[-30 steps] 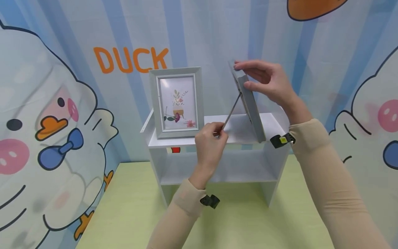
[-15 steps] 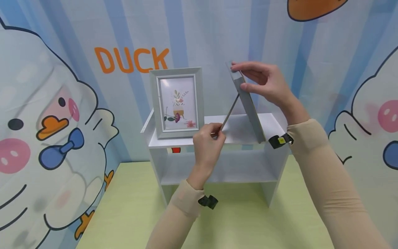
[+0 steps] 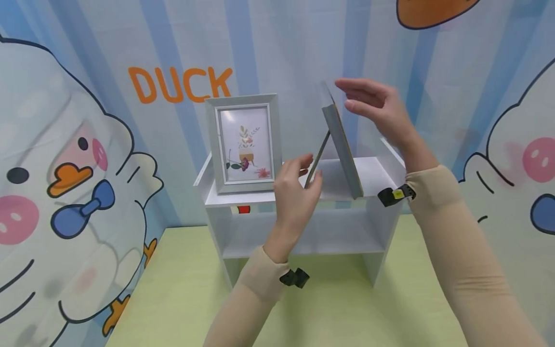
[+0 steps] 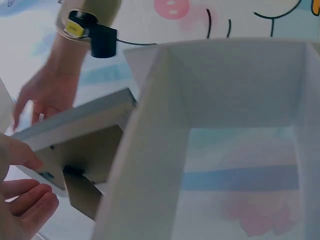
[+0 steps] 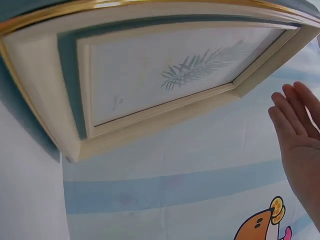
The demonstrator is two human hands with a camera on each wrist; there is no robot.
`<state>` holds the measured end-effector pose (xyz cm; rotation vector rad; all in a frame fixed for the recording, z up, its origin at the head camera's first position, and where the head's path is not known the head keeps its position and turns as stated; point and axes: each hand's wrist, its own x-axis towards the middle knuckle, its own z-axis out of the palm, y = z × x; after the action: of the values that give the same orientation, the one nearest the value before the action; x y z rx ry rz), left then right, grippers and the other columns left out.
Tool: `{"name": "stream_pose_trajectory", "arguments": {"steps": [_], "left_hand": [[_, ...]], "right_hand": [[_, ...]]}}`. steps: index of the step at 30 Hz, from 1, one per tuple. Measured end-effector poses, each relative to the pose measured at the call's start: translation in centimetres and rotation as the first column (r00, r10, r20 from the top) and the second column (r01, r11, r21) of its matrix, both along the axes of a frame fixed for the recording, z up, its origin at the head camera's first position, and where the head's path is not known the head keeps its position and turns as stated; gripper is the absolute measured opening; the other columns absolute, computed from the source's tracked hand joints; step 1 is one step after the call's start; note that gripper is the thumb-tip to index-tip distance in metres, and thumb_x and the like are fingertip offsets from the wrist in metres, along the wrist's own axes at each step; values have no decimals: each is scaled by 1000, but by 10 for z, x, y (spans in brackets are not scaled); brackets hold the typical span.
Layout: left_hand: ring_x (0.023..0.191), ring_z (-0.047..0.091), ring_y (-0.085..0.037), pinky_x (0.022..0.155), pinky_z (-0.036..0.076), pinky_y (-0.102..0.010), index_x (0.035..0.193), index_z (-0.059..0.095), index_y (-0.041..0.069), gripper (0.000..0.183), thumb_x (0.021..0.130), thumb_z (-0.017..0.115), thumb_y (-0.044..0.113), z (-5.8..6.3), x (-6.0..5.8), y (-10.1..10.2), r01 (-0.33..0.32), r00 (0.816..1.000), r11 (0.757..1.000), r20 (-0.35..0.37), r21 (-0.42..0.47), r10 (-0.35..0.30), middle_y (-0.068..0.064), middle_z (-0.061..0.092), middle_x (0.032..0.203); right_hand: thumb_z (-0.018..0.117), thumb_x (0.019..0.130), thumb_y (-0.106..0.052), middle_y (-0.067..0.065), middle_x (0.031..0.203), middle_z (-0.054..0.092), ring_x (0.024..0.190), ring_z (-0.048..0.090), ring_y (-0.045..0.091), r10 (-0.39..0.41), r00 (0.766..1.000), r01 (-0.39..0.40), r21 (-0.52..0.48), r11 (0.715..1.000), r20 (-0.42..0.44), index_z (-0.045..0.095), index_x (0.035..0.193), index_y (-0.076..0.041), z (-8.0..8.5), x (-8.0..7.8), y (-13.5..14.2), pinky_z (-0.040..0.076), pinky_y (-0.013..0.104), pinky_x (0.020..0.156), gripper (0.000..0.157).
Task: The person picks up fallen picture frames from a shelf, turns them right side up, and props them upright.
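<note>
A picture frame [image 3: 342, 149] stands edge-on on the shelf top, leaning back on its unfolded stand leg [image 3: 319, 156]. In the right wrist view its front displays a leaf print [image 5: 200, 67] inside a cream border. My left hand [image 3: 297, 195] is beside the leg's lower end, thumb and fingers parted; whether it touches the leg is hard to tell. The left wrist view gives the frame's back [image 4: 95, 155], with left fingers near it. Just off the frame's upper edge, my right hand [image 3: 377, 108] has fairly straight fingers and holds nothing.
A second picture frame [image 3: 243, 144] with a potted-plant print stands on the left of the white shelf unit [image 3: 303, 231]. The unit sits on a yellow-green table [image 3: 186, 289]. Behind hangs a duck-printed curtain [image 3: 299, 58].
Both hands have loosened: the right has come off the frame's upper edge, and the left's pinch on the stand leg has parted. The frame stays leaning on its leg, shifted slightly left.
</note>
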<state>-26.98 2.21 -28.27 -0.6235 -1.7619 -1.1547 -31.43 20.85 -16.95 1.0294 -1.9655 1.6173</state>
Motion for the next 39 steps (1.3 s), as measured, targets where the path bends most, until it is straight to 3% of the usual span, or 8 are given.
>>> {"name": "stream_pose_trajectory", "arguments": {"steps": [3, 6, 11, 14, 19, 27, 35, 39], "left_hand": [[89, 57, -13, 77, 50, -17, 105, 60, 4, 31, 78, 65, 16, 13, 3, 7, 22, 1000, 999, -10, 25, -22, -7, 61, 95], [89, 58, -13, 77, 50, -18, 107, 59, 4, 37, 77, 68, 22, 23, 5, 13, 33, 999, 998, 3, 49, -33, -8, 61, 95], [86, 56, -11, 74, 51, -18, 106, 59, 3, 40, 76, 69, 28, 33, 7, 24, 53, 998, 995, 34, 80, -56, -6, 58, 93], [84, 55, -10, 73, 50, -15, 103, 58, 3, 38, 76, 68, 28, 36, 9, 29, 43, 998, 996, 38, 81, -46, -5, 57, 91], [78, 54, -9, 70, 48, -11, 98, 58, 5, 36, 75, 70, 29, 39, 8, 35, 25, 997, 996, 68, 82, -30, -3, 55, 88], [73, 53, -7, 65, 49, -16, 92, 55, 8, 33, 72, 71, 29, 34, 4, 41, 1, 994, 997, 113, 76, -10, -2, 54, 85], [72, 53, -10, 59, 45, -10, 92, 52, 8, 34, 73, 71, 29, 26, 0, 46, -5, 987, 1000, 161, 29, 1, -2, 52, 85], [72, 53, -11, 59, 42, -9, 93, 52, 9, 32, 74, 69, 29, 24, 0, 46, -1, 986, 1000, 165, 23, -3, -1, 52, 85]], "right_hand": [[62, 82, -15, 6, 126, 52, 115, 49, 14, -141, 987, 139, 31, 990, 75, 51, 123, -7, -5, -6, 5, 42, 23, 94, 43], [60, 84, -23, 7, 129, 49, 117, 47, 16, -250, 954, 229, 137, 964, 163, 46, 128, -9, -12, -13, 8, 39, 29, 98, 49], [55, 86, -34, 9, 136, 41, 123, 40, 22, -383, 886, 287, 342, 895, 261, 37, 134, -10, -23, -23, 8, 33, 40, 103, 57], [52, 87, -37, 9, 138, 38, 125, 38, 24, -413, 854, 273, 402, 874, 317, 34, 136, -11, -27, -27, 7, 30, 43, 104, 58], [50, 89, -31, 14, 139, 34, 127, 33, 26, -361, 832, 180, 411, 894, 421, 31, 136, -5, -31, -36, 8, 26, 44, 106, 57], [45, 92, -18, 19, 137, 34, 128, 33, 26, -156, 791, -27, 289, 957, 592, 29, 135, 2, -42, -56, 10, 25, 37, 107, 50], [45, 93, -24, 8, 112, 55, 105, 52, 14, -128, 787, -81, 306, 949, 603, 49, 117, 4, -50, -61, 10, 34, 37, 101, 37], [44, 93, -23, 12, 116, 52, 106, 51, 17, -129, 783, -87, 312, 946, 608, 45, 124, 3, -48, -59, 10, 33, 37, 102, 41]]}}
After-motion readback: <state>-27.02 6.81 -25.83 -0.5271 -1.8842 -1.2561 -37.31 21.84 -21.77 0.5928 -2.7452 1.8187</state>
